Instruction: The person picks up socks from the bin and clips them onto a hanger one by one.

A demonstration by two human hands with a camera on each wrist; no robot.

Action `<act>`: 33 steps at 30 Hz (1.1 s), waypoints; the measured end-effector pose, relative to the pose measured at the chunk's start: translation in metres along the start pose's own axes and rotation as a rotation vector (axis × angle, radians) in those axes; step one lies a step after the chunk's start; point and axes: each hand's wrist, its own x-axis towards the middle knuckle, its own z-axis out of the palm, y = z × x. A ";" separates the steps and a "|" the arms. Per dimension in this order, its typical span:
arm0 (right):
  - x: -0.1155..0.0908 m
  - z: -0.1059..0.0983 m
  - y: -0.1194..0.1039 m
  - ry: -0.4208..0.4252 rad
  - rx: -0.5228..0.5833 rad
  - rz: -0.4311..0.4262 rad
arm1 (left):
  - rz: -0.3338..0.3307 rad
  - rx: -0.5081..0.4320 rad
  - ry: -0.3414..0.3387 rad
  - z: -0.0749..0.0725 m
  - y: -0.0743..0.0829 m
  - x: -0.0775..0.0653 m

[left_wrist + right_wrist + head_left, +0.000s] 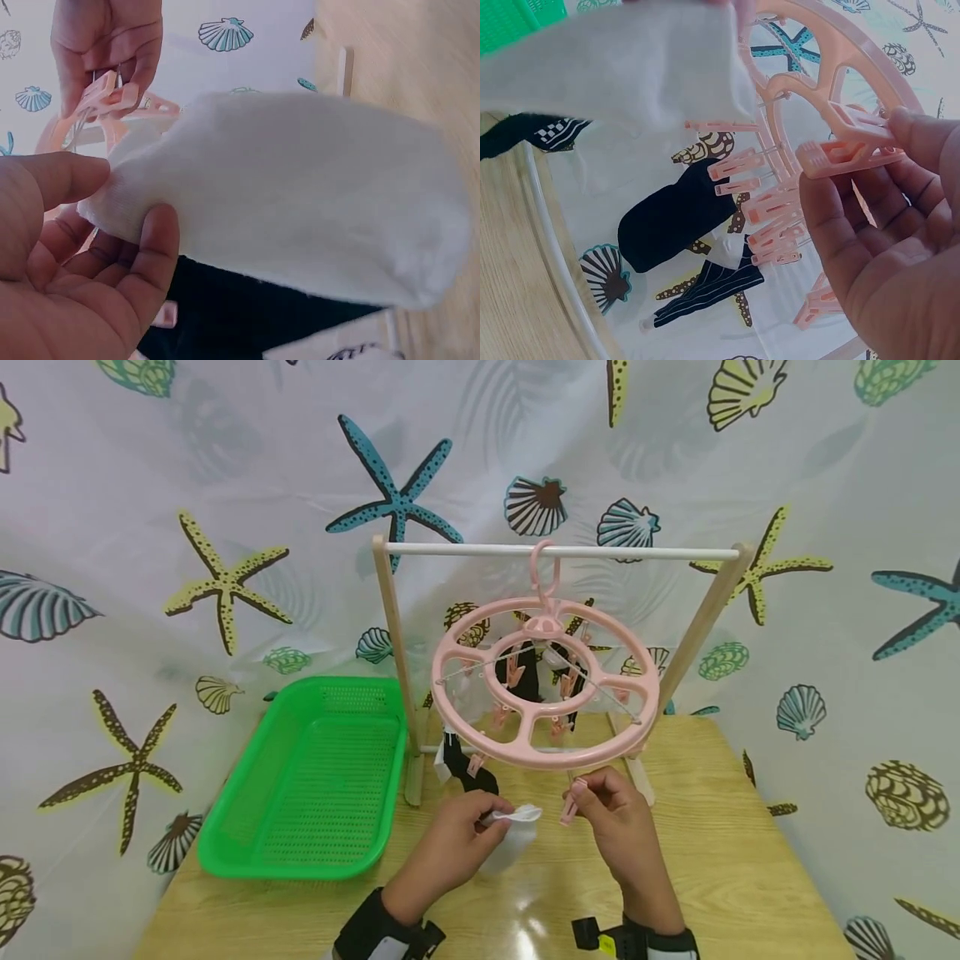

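Observation:
My left hand [459, 837] pinches a white sock [300, 187] by its opening between thumb and fingers. The rest of the sock droops below the fingertips, over the table. To its right, my right hand [624, 827] holds a pink clothespin [855, 146] between thumb and fingers. This clothespin hangs from the front right of a round pink drying hanger [480, 741], just below the rim. In the head view a small gap parts the sock from the clothespin. Dark socks [679, 217] hang from other clips of the hanger.
A wooden stand with a white bar [637, 553] carries the hanger by its hook. At the left on the wooden table [720, 860] is a green plastic basket [296, 867]. A black sock [472, 774] dangles at the hanger's front left. Behind is a shell-patterned sheet [525, 435].

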 end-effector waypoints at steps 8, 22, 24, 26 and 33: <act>0.001 0.003 0.001 -0.024 0.020 -0.040 | -0.036 -0.110 -0.022 0.022 0.010 0.012; 0.001 0.005 -0.001 -0.010 -0.029 -0.059 | 0.018 -0.216 0.023 0.038 0.013 0.016; 0.001 0.005 -0.001 -0.007 -0.018 -0.054 | 0.006 -0.219 0.047 0.039 0.014 0.018; 0.001 0.005 -0.002 -0.001 -0.019 -0.051 | -0.008 -0.235 0.069 0.041 0.015 0.020; 0.000 0.004 -0.002 -0.015 -0.057 -0.056 | -0.015 -0.299 0.125 0.042 0.020 0.022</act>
